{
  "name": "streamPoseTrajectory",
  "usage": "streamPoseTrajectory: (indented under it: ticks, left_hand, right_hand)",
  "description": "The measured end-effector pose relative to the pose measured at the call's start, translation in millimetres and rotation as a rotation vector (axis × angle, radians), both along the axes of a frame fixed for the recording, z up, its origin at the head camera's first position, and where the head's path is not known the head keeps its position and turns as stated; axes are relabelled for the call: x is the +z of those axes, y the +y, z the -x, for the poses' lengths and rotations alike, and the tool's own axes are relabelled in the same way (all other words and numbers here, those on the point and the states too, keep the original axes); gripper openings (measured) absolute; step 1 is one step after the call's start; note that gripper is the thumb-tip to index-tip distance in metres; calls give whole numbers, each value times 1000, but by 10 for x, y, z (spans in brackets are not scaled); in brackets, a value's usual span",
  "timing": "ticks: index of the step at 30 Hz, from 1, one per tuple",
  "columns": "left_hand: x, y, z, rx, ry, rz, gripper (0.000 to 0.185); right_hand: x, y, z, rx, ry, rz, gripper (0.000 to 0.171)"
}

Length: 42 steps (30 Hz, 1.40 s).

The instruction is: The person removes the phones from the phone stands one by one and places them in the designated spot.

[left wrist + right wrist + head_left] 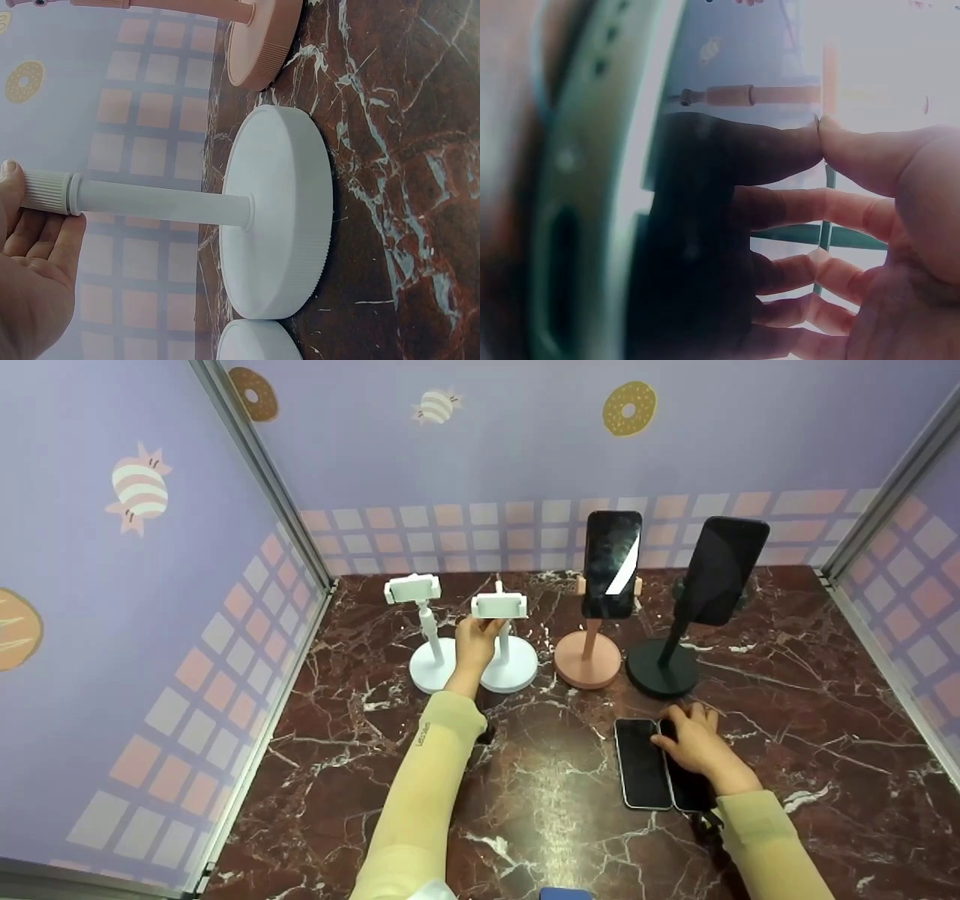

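Note:
My left hand (475,649) grips a white phone stand (513,667) high on its post, just under the clamp. In the left wrist view, thumb and fingers wrap the ribbed collar (46,191), and the round base (292,210) sits on the tabletop. The stand's clamp (499,605) holds nothing. My right hand (697,742) rests over the right one of two dark phones lying flat, its fingertips on the glass. That phone (684,787) is partly covered by the hand; its screen (690,247) mirrors the fingers in the right wrist view. The other phone (643,765) lies alongside.
Another white stand (433,664) without a phone stands to the left. To the right, a pink stand (589,660) and a black stand (664,667) each hold a phone upright. A blue object (565,894) shows at the table's front edge. Patterned walls enclose the marbled table (547,840).

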State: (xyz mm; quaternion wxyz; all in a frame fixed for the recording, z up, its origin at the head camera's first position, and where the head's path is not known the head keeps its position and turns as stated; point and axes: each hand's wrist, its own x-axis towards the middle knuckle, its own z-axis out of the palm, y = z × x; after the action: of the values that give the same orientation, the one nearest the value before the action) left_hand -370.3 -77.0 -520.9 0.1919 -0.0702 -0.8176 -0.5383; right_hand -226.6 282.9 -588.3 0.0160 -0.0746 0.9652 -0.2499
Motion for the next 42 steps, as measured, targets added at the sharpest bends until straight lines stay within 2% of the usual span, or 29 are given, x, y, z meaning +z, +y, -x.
streamPoseTrajectory:
  ticks: [8, 14, 19, 23, 35, 42]
  left_hand:
    - [15, 0, -9, -1, -40, -16, 29]
    - [14, 5, -15, -3, -25, -19, 29]
    - [12, 5, -13, 4, -10, 1, 28]
    - [8, 6, -8, 13, -25, 5, 28]
    - [8, 21, -13, 37, -64, 15, 29]
    - [-10, 27, -25, 74, -33, 65, 30]
  right_hand:
    - [-10, 11, -19, 5, 50, 5, 37]
    - [-13, 16, -19, 13, 82, 10, 36]
    - [-1, 15, -21, 5, 64, 11, 37]
    - [7, 9, -25, -3, 43, 11, 38]
    - [-5, 18, -17, -12, 56, 9, 39]
    - [12, 26, -2, -15, 51, 18, 40]
